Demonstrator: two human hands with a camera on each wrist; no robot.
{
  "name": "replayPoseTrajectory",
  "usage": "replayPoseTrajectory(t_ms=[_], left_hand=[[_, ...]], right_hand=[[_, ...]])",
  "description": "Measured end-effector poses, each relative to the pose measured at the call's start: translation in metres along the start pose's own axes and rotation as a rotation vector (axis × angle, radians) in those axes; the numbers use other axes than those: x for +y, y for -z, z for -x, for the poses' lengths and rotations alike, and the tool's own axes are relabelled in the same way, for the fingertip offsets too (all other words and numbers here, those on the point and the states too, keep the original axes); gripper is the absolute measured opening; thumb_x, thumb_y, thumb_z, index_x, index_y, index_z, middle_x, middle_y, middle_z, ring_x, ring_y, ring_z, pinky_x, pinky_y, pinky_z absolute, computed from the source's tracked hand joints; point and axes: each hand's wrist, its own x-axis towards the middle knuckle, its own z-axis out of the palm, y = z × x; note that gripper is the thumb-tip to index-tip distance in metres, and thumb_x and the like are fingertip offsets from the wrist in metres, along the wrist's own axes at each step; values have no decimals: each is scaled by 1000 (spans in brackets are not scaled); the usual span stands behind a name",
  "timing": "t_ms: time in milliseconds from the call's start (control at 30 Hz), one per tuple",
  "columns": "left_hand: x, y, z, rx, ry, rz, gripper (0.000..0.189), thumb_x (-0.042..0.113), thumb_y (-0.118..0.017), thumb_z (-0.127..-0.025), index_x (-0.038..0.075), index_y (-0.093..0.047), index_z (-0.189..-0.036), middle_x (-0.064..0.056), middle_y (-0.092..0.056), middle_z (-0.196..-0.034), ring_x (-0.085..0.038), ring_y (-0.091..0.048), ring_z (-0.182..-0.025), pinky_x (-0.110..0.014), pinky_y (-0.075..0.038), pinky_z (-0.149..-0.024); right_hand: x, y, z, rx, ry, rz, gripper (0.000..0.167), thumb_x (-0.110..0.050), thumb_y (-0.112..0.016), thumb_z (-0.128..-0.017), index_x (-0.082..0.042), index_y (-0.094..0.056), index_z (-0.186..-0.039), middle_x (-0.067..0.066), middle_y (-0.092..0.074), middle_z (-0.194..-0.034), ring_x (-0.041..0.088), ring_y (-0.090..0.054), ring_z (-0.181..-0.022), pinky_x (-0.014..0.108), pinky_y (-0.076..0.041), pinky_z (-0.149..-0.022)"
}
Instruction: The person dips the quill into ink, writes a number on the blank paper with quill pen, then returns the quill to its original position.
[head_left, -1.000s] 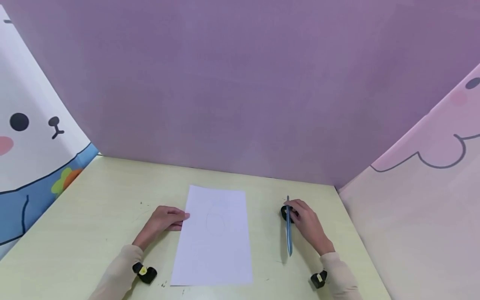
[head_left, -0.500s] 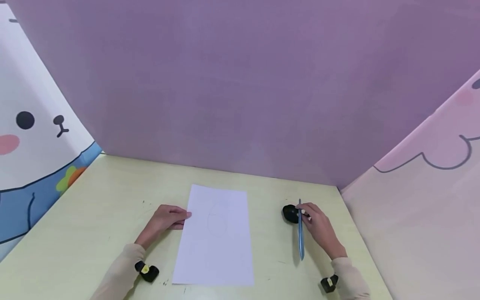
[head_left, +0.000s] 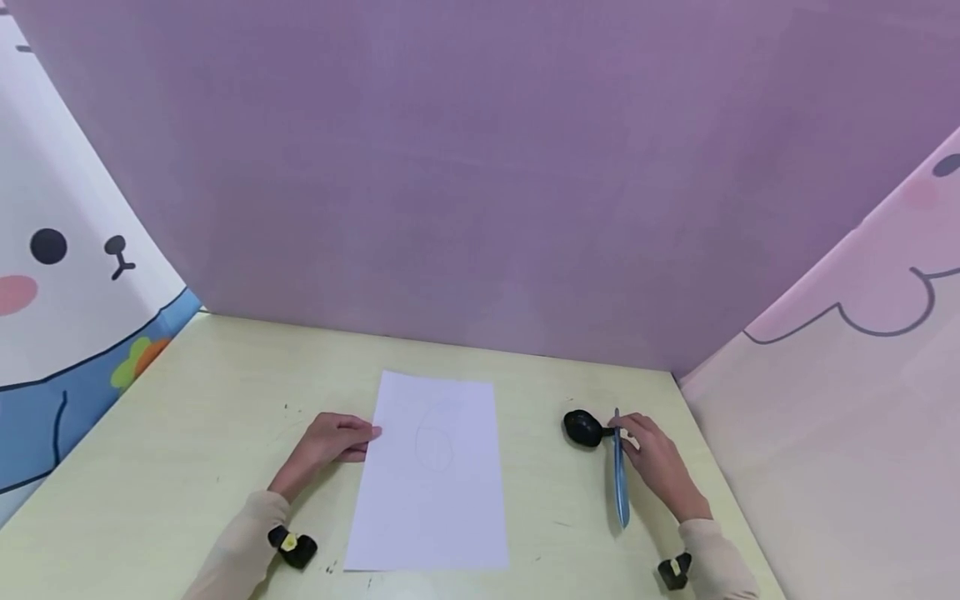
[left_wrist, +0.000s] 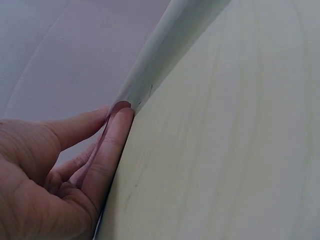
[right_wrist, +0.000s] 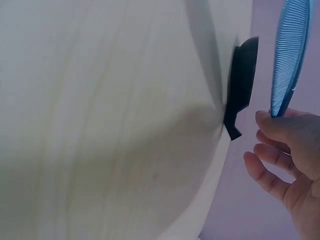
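Observation:
In the head view a sheet of white paper (head_left: 427, 517) lies on the table, marked with a faint looping outline. My left hand (head_left: 333, 437) pinches its left edge, thumb on top and fingers beneath. From the left wrist, the left hand (left_wrist: 65, 160) shows the paper's edge (left_wrist: 165, 45) lifted and curved between thumb and fingers. My right hand (head_left: 660, 462) holds a blue comb (head_left: 621, 492) by one end, above the table. The right wrist view shows the comb's teeth (right_wrist: 290, 45), with thumb and forefinger of the right hand (right_wrist: 295, 155) gripping its narrow end.
A black rounded thing (head_left: 582, 428) with a short stub lies on the table just left of the comb. Small dark marks dot the pale table (head_left: 262, 367). A purple wall (head_left: 480, 183) stands behind, with printed panels on both sides.
My right hand has moved right and slightly toward me with the comb, uncovering the black rounded thing. My left hand stays at the paper's edge.

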Motion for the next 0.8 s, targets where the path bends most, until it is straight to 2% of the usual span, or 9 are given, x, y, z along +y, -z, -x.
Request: replayPoseTrajectory(t_ms=[200, 333, 467, 800], left_hand=[[1, 0, -1, 9, 8, -4, 35, 17, -75, -98, -13, -70, -115, -7, -74, -87, -11, -73, -73, -27, -66, -69], [1, -1, 1, 9, 21, 1, 35, 17, -75, -98, -13, -70, -115, -7, -74, -87, -11, -73, -73, -27, -66, -70], [-1, -1, 2, 1, 4, 2, 36, 16, -75, -98, -15, -69, -116, -8, -74, -88, -11, -73, -73, -28, -66, -70], [-1, 0, -1, 12, 7, 2, 35, 16, -75, -99, -14, -70, -115, -6, -74, -86, -10, -73, -71, -26, -66, -69]], right_hand=[[3, -2, 1, -48, 21, 35, 41, 15, -81, -80, -4, -74, -115, 14, -72, -113, 34, -70, -104, 49, -64, -80], [6, -4, 3, -48, 75, 70, 41, 16, -83, -76, -3, -74, -112, 14, -72, -109, 33, -70, -100, 46, -65, -75], [7, -7, 5, -36, 121, 104, 42, 17, -84, -74, -3, -75, -110, 13, -72, -106, 31, -70, -96, 43, -65, -70], [5, -11, 2, -17, 152, 147, 34, 17, -78, -80, -4, -76, -106, 11, -71, -104, 27, -67, -92, 39, -63, -66]])
